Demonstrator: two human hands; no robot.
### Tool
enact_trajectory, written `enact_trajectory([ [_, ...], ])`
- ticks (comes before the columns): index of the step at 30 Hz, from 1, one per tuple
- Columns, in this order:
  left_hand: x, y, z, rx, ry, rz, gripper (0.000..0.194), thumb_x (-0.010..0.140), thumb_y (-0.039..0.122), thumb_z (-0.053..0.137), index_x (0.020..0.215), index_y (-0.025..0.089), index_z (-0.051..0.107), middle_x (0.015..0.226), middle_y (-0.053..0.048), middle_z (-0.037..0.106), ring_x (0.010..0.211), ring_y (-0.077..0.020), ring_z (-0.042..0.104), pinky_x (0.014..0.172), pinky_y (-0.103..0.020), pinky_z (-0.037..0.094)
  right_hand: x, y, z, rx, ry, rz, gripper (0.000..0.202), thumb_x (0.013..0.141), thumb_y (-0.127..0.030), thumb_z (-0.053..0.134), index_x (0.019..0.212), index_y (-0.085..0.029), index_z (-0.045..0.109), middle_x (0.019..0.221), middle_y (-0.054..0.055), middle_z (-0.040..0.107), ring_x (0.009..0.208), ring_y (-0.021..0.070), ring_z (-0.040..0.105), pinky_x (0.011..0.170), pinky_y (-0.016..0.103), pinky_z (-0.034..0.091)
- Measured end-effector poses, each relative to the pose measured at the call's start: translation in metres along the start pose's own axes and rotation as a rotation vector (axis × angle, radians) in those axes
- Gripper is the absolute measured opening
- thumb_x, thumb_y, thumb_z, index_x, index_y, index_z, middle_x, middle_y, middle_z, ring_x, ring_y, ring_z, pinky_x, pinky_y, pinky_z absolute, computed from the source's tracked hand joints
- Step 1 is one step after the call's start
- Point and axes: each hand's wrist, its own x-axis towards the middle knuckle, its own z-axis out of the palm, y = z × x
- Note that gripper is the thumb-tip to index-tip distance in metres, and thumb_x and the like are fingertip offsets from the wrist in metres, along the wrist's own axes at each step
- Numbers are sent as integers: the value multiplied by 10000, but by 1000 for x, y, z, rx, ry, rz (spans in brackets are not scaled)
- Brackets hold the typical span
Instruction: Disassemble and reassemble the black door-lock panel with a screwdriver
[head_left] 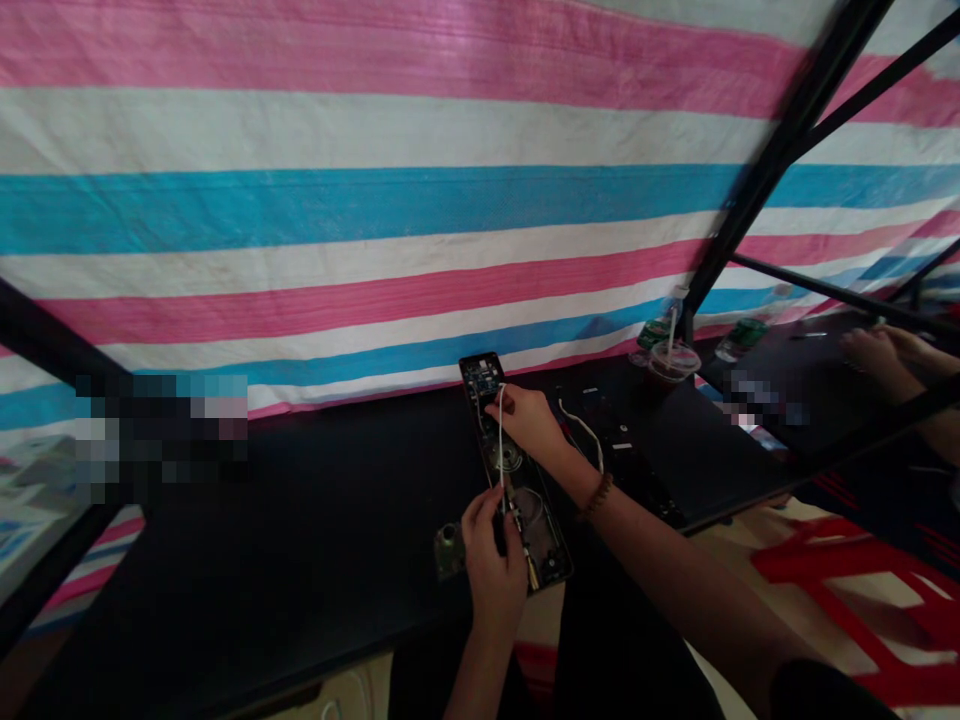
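A long black open casing [553, 562] lies on the dark table, reaching over its front edge, with a blue circuit board [484, 381] at its far end. A white cable [501, 440] runs taut above it between my hands. My right hand [529, 425] pinches the cable's far end near the board. Lower down, my left hand [496, 565] grips the cable's near part between fingers and thumb. Inside the casing, a brass-coloured rod [532, 572] shows beside my left thumb. Close to my left hand lies a small greenish plate [448, 552].
Right of the casing are a loose white cord [585, 422] and dark flat parts [626, 440]. A plastic cup with a straw [673, 362] and green-labelled bottles stand farther right. Black metal bars [750, 190] frame the table; striped sheeting hangs behind. Another person's hands [874, 350] are at far right.
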Motion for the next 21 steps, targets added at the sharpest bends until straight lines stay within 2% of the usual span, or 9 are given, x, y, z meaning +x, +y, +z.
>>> enact_trajectory([
  [2, -1, -1, 0, 3, -1, -7, 313, 985, 240, 489, 1268, 188, 611, 1237, -138, 618, 1194, -252, 582, 1013, -434, 490, 0, -3, -3, -141, 13, 38, 145, 917, -305, 705, 854, -184, 656, 810, 60, 740, 740, 202, 705, 674, 265, 475],
  [4, -1, -1, 0, 8, -8, -15, 323, 986, 241, 486, 1280, 188, 607, 1241, -139, 611, 1195, -251, 580, 1011, -433, 490, 0, -7, -5, -251, 47, 86, 190, 923, -354, 699, 931, -171, 649, 840, 85, 741, 758, 231, 707, 669, 283, 468],
  [7, -1, -1, 1, 11, -8, -21, 328, 984, 249, 489, 1284, 187, 607, 1246, -140, 611, 1190, -254, 582, 1008, -438, 491, 3, -10, -6, -286, 63, 89, 258, 932, -356, 691, 1076, -153, 622, 884, 94, 740, 789, 236, 705, 690, 285, 466],
  [10, -1, 0, 1, 5, -6, -29, 330, 978, 263, 498, 1278, 190, 614, 1240, -138, 620, 1187, -261, 586, 1002, -445, 495, 12, -7, -4, -207, 43, -44, 227, 957, -241, 649, 1166, -158, 616, 932, 76, 737, 832, 204, 695, 753, 269, 469],
  [14, 0, 0, 0, 0, -7, -41, 317, 973, 269, 506, 1257, 188, 620, 1241, -138, 623, 1193, -261, 582, 1010, -452, 493, 29, 3, 1, -99, -18, -234, 122, 948, -98, 609, 965, -150, 718, 963, 78, 725, 911, 182, 674, 871, 264, 465],
  [21, 1, 1, 0, -6, -9, -37, 324, 976, 250, 499, 1274, 185, 606, 1242, -137, 636, 1195, -251, 579, 1025, -449, 481, 40, 14, 6, -3, -113, -361, 106, 891, -109, 704, 949, -158, 778, 960, 64, 678, 887, 170, 647, 873, 291, 481],
])
